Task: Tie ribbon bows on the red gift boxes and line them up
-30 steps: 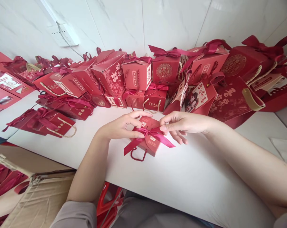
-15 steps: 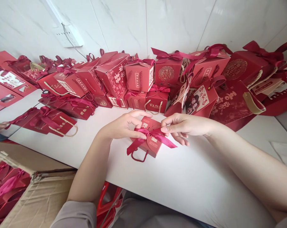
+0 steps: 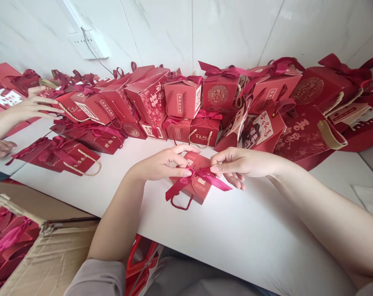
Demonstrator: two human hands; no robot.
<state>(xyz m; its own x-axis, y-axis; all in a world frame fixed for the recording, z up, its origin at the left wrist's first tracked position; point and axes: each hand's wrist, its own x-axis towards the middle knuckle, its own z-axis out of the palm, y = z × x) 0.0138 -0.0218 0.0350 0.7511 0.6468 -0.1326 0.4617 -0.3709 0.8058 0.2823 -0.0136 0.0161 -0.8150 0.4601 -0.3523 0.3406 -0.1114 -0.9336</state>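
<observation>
A small red gift box [image 3: 195, 190] lies flat on the white table [image 3: 235, 238], tied with a dark red ribbon bow [image 3: 201, 177]. My left hand [image 3: 161, 163] pinches the left loop of the bow between thumb and forefinger. My right hand [image 3: 238, 162] pinches the right loop. Both ribbon tails trail outward over the box. A red cord handle hangs off the box's near edge.
Many red gift boxes and bags [image 3: 180, 98] with ribbons stand stacked along the white wall. Flat red bags [image 3: 66, 156] lie at the left. Another person's hand [image 3: 32, 105] reaches in at the far left. An open cardboard carton [image 3: 47, 255] holding red bags sits at the lower left.
Another person's hand has come into view at the far left, over the flat bags. My hands stay on the bow, pulling its loops slightly tighter.
</observation>
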